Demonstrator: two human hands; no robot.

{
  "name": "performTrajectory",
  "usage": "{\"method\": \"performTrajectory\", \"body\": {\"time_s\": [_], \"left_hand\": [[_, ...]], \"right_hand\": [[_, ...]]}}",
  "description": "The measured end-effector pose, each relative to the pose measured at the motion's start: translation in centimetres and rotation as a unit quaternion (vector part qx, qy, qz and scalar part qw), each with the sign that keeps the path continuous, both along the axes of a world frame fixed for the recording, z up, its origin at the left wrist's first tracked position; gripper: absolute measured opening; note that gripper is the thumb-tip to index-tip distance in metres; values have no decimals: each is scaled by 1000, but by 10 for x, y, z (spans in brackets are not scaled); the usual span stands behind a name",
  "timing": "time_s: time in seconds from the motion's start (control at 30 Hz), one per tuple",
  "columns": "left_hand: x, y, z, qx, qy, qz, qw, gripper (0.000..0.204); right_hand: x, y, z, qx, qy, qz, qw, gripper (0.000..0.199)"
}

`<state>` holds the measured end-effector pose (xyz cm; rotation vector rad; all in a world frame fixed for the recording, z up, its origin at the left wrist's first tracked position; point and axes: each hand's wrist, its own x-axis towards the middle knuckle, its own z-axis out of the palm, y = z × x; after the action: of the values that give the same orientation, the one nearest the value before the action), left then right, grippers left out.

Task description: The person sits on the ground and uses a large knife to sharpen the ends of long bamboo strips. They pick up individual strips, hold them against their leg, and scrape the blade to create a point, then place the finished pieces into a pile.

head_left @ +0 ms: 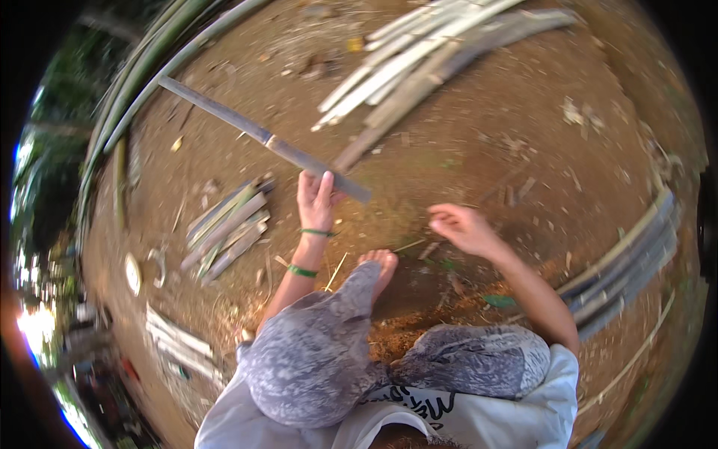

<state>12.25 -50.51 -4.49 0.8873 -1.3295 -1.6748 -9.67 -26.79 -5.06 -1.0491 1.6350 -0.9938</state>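
Observation:
My left hand (pixel 317 202) grips a long grey split-bamboo strip (pixel 232 118) close to its nearer end. The strip slants up and away to the left, with a pale ring at a node partway along. Two green bands circle my left wrist. To the right of the strip, my right hand (pixel 465 230) hangs in the air, loosely curled with a gap between its fingers. Nothing shows in it, though motion blurs the fingertips a little. Under my left hand's side, a heap of short split-bamboo pieces (pixel 228 230) rests on the ground.
Long pale bamboo strips (pixel 419 60) lie at the far side on the brown dirt ground (pixel 479 150). Green bamboo poles (pixel 142 67) curve along the far left. More split bamboo (pixel 624 266) lies at the right, and whitish strips (pixel 179 340) at the lower left. My bare foot (pixel 385 269) is between my hands.

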Motion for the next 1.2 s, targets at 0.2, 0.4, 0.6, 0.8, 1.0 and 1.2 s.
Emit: {"method": "performTrajectory", "body": {"time_s": [0.2, 0.4, 0.6, 0.8, 1.0, 1.2], "left_hand": [[-67, 86, 2, -23, -15, -273, 962, 24], [-114, 155, 10, -119, -113, -485, 859, 58], [-109, 149, -63, -409, -273, -564, 664, 86], [-104, 167, -95, -514, -398, -585, 484, 103], [-103, 179, -110, -517, -406, -571, 492, 103], [-116, 170, -93, -533, -345, -499, 590, 86]], "right_hand": [[46, 19, 22, -101, -55, -117, 987, 44], [40, 107, 16, -104, -78, -500, 856, 26], [-14, 248, 26, 73, 122, -702, 698, 35], [-40, 375, -2, 190, 361, -756, 511, 38], [-52, 401, -24, 240, 385, -749, 483, 42], [-54, 386, -12, 364, 454, -643, 498, 50]]}}
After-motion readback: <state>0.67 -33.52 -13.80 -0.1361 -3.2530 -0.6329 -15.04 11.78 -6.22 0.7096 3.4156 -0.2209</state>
